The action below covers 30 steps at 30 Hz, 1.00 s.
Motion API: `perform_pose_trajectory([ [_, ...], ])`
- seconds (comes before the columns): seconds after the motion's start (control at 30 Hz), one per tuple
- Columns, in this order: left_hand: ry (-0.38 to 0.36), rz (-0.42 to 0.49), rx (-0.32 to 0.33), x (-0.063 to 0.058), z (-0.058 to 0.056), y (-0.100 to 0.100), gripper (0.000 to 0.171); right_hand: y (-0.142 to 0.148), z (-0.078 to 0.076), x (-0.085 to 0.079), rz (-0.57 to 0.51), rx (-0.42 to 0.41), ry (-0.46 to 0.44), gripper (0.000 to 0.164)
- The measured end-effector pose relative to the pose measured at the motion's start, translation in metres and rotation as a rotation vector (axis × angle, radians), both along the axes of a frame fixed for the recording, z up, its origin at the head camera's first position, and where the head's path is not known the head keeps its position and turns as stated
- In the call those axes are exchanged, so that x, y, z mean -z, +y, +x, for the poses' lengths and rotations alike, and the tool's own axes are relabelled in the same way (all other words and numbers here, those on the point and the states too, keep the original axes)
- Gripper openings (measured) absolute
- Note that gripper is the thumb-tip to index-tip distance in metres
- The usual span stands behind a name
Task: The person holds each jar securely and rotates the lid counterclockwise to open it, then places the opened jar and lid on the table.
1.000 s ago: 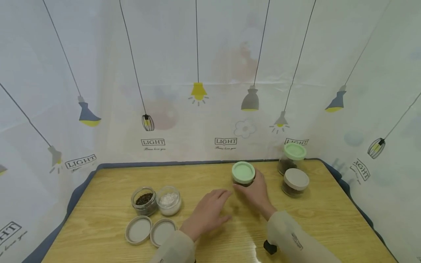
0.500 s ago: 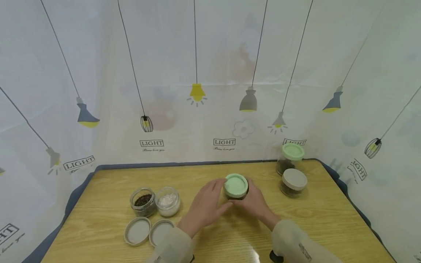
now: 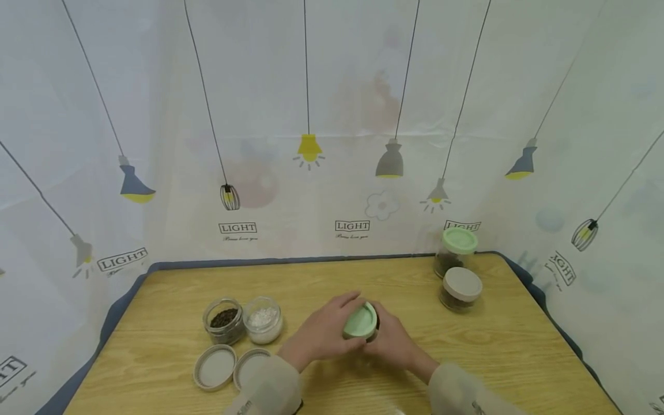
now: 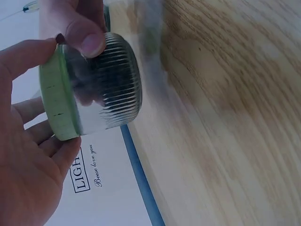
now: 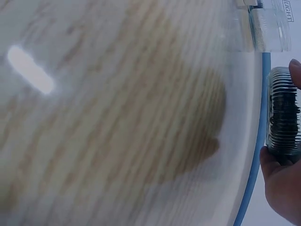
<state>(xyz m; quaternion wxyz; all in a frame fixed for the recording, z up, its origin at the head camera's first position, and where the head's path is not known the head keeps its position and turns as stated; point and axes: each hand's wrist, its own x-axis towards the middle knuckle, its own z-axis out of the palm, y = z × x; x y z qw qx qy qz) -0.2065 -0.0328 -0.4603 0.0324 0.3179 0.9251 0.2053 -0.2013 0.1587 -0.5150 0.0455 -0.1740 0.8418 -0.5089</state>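
Observation:
A ribbed glass jar (image 4: 117, 80) with dark contents and a green lid (image 3: 361, 320) is held between both hands, lifted off the table and tilted. My left hand (image 3: 328, 329) grips the lid, thumb on one side and fingers curled round the other, as the left wrist view shows. The glass body is gripped by my right hand (image 3: 394, 341), its thumb lying against the ribbed side. Only the jar's ribbed bottom part and some of the right hand's fingers show in the right wrist view.
Two opened glass jars stand at left, one with dark bits (image 3: 224, 318), one with white grains (image 3: 263, 318). Two upturned lids, a left one (image 3: 215, 367) and a right one (image 3: 250, 366), lie before them. A green-lidded jar (image 3: 459, 241) and a white-lidded jar (image 3: 461, 284) stand back right.
The green-lidded jar has come from the back middle of the table toward the person, now tilted. The left hand has moved from beside it onto its lid; the right hand keeps its grip.

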Motion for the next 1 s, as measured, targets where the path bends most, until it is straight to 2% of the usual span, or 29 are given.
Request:
perform_pose_trajectory([
  [0.1, -0.027, -0.002, 0.018, -0.002, 0.001, -0.002, 0.074, -0.003, 0.003, 0.001, -0.002, -0.007, -0.013, 0.089],
  [0.17, -0.021, 0.002, 0.028, -0.003, 0.001, -0.004, 0.075, -0.005, 0.005, 0.001, -0.006, -0.017, -0.016, 0.091],
  [0.3, 0.035, 0.004, 0.043, -0.002, 0.0, -0.005, 0.076, -0.009, 0.007, 0.002, -0.022, -0.031, -0.018, 0.089],
  [0.5, 0.091, -0.009, 0.058, -0.001, 0.0, -0.005, 0.078, -0.012, 0.01, 0.006, -0.013, 0.012, -0.01, 0.088],
  [1.0, 0.184, -0.052, 0.026, -0.001, 0.006, -0.003, 0.081, -0.016, 0.014, 0.005, 0.029, 0.073, 0.039, 0.091],
])
